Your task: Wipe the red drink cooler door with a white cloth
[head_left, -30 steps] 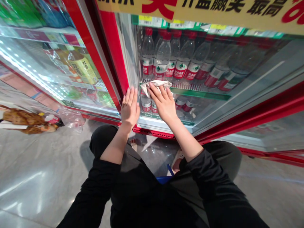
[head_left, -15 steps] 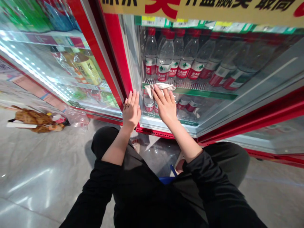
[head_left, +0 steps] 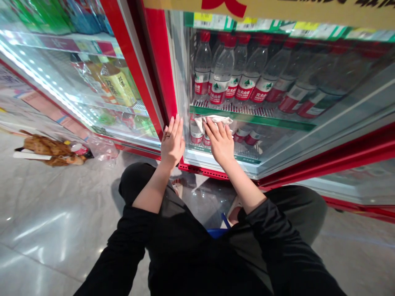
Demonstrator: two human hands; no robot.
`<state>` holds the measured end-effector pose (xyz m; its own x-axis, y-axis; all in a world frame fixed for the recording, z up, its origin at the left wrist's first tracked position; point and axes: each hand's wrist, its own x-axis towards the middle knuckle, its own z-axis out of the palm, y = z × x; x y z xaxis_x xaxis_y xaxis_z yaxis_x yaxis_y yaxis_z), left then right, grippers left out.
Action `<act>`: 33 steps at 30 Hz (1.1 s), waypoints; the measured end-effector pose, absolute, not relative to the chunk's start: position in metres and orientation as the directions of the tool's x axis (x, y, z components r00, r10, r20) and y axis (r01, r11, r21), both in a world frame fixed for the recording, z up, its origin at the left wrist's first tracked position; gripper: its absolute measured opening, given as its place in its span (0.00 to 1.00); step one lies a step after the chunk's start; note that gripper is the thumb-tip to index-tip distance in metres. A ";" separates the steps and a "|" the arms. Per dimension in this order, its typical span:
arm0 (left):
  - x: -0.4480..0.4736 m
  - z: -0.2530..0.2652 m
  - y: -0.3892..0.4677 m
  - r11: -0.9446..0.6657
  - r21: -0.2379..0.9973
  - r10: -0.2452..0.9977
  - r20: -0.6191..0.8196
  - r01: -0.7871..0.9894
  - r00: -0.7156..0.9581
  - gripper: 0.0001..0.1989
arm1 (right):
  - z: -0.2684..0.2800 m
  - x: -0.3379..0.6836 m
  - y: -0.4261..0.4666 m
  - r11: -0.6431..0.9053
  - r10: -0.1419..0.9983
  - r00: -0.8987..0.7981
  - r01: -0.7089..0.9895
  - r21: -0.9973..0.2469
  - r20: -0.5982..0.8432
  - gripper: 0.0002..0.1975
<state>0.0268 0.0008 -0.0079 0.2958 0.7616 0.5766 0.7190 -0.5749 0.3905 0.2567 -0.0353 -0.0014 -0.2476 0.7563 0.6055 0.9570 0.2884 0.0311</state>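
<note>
My right hand (head_left: 220, 142) presses a crumpled white cloth (head_left: 227, 120) flat against the glass of a cooler door, just below a green shelf edge (head_left: 262, 116). Its fingers lie over the cloth and hide part of it. My left hand (head_left: 173, 144) rests flat on the door's left edge, beside the red frame (head_left: 163, 61). A ring shows on one finger, and nothing is in that hand. Through the glass stand several water bottles (head_left: 222, 74) with red caps and red-and-white labels, with more on the shelf beneath.
Another cooler on the left holds yellow-labelled drinks (head_left: 119, 84) and green bottles (head_left: 46, 16). A brown spotted item (head_left: 46, 148) and clear plastic (head_left: 105, 150) lie on the grey floor (head_left: 61, 213). Something blue (head_left: 217, 233) shows between my legs. A red-framed door (head_left: 327, 158) stands right.
My right hand and the cloth have slid slightly down the glass, from over the green shelf edge to beneath it. My left hand stays at the door edge. The camera view has shifted a little.
</note>
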 end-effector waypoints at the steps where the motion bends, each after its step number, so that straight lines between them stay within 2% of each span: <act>1: 0.027 -0.008 0.001 -0.575 0.392 0.761 0.578 0.719 0.294 0.34 | 0.002 0.251 -0.032 0.289 0.753 -0.248 0.957 0.032 0.609 0.32; 10: 0.027 -0.009 0.002 -0.573 0.383 0.762 0.575 0.724 0.298 0.36 | -0.004 0.253 -0.030 0.441 0.740 -0.398 0.896 0.055 0.542 0.31; 18: 0.025 -0.008 0.002 -0.567 0.396 0.753 0.606 0.722 0.258 0.35 | -0.007 0.253 -0.032 0.317 0.744 -0.251 0.948 0.003 0.619 0.33; 28: 0.025 -0.009 0.004 -0.563 0.393 0.743 0.625 0.727 0.238 0.35 | 0.020 0.243 -0.021 0.475 0.757 -0.431 0.879 0.040 0.491 0.33; 33: 0.023 -0.010 0.003 -0.559 0.396 0.745 0.626 0.728 0.231 0.35 | 0.007 0.259 -0.033 0.384 0.769 -0.327 0.923 0.012 0.548 0.33</act>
<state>0.0227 0.0029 -0.0097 0.2312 0.7451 0.6256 0.7284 -0.5588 0.3964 0.2586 -0.0330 0.0073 -0.3274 0.7695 0.5484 0.9231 0.3845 0.0116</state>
